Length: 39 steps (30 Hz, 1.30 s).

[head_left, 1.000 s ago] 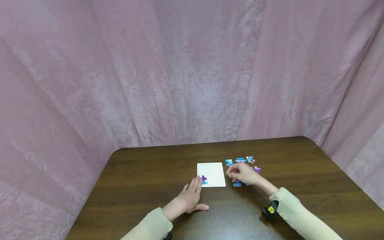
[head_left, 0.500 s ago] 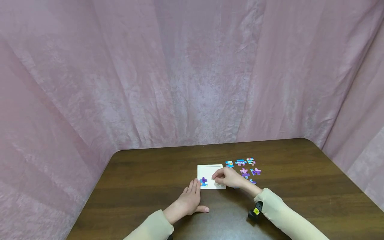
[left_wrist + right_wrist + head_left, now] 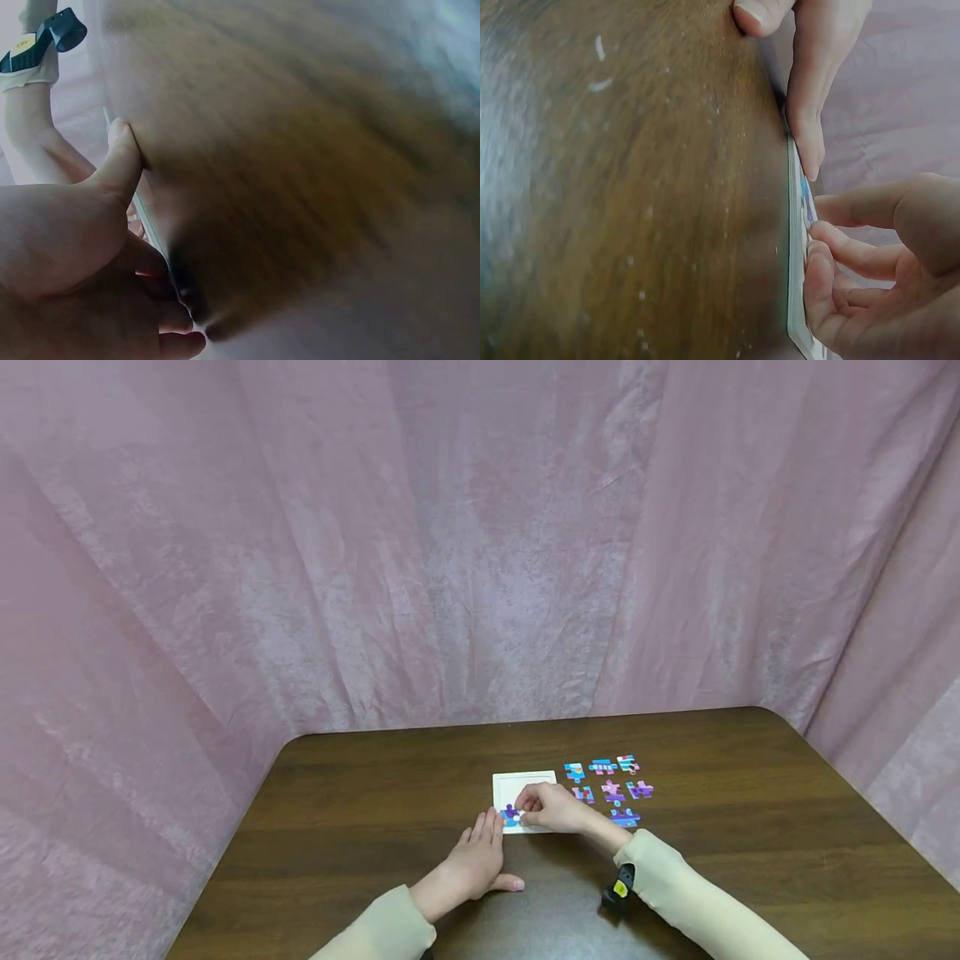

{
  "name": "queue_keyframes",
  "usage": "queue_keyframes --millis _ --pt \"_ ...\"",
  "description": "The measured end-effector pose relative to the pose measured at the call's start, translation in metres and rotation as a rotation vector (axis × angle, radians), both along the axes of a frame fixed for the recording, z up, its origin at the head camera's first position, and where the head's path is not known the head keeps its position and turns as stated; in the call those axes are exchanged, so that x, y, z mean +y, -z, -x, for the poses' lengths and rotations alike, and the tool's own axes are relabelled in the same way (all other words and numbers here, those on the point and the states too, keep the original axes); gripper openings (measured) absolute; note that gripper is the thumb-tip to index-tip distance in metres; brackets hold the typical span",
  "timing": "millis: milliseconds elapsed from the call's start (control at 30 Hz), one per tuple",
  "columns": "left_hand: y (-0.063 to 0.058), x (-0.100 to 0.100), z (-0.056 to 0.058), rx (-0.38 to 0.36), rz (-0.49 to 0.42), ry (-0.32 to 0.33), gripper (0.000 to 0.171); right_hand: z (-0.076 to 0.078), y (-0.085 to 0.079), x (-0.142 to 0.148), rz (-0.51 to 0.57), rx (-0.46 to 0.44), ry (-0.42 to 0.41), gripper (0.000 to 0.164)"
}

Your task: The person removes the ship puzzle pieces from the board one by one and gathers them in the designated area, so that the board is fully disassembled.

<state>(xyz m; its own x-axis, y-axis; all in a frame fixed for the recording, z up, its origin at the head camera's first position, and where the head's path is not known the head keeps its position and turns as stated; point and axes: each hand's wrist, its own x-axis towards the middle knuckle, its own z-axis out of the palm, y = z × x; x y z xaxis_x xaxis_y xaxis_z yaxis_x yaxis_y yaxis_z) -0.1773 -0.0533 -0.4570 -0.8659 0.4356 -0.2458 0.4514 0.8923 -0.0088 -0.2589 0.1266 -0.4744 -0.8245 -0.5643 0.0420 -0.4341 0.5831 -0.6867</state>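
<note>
A white square puzzle board [image 3: 522, 779] lies on the table, with a purple and blue jigsaw piece [image 3: 511, 814] in its near left corner. My left hand [image 3: 477, 857] lies flat, its fingertips at the board's left edge and its thumb spread on the table. Over the near part of the board, right beside that corner piece, my right hand [image 3: 555, 808] pinches another jigsaw piece, mostly hidden by the fingers. In the right wrist view the fingertips [image 3: 821, 229] of the right hand are down at the board's surface [image 3: 799, 300].
Several loose jigsaw pieces lie in rough rows right of the board, among them a striped blue one [image 3: 602, 767], a pink and purple one [image 3: 612, 791] and a blue-purple one [image 3: 624, 817]. The brown table [image 3: 360, 827] ends at a pink curtain [image 3: 465, 610].
My right hand has moved left from the loose pieces onto the board, carrying a piece from the near left of the group. The left hand has stayed at the board's edge.
</note>
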Motion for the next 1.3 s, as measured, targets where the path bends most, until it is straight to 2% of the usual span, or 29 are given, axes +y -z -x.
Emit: queue_keyframes --millis 267,533,733,933,1300 --pt "0.002 0.000 0.001 -0.018 0.001 -0.006 0.096 -0.001 -0.002 -0.005 0.037 0.015 0.055 0.010" --pt "0.003 0.000 -0.001 -0.042 0.014 -0.017 0.097 0.000 0.000 -0.009 0.131 -0.076 0.091 0.006" --pt "0.002 -0.001 -0.001 -0.034 0.017 -0.009 0.097 0.002 0.000 -0.006 0.169 -0.136 0.160 0.005" --pt "0.002 -0.003 0.000 -0.032 0.028 -0.006 0.097 0.001 -0.005 0.005 0.226 -0.216 0.175 0.008" --pt "0.001 -0.002 0.001 -0.044 0.032 -0.016 0.095 -0.004 -0.015 0.040 0.267 -0.260 0.249 0.012"
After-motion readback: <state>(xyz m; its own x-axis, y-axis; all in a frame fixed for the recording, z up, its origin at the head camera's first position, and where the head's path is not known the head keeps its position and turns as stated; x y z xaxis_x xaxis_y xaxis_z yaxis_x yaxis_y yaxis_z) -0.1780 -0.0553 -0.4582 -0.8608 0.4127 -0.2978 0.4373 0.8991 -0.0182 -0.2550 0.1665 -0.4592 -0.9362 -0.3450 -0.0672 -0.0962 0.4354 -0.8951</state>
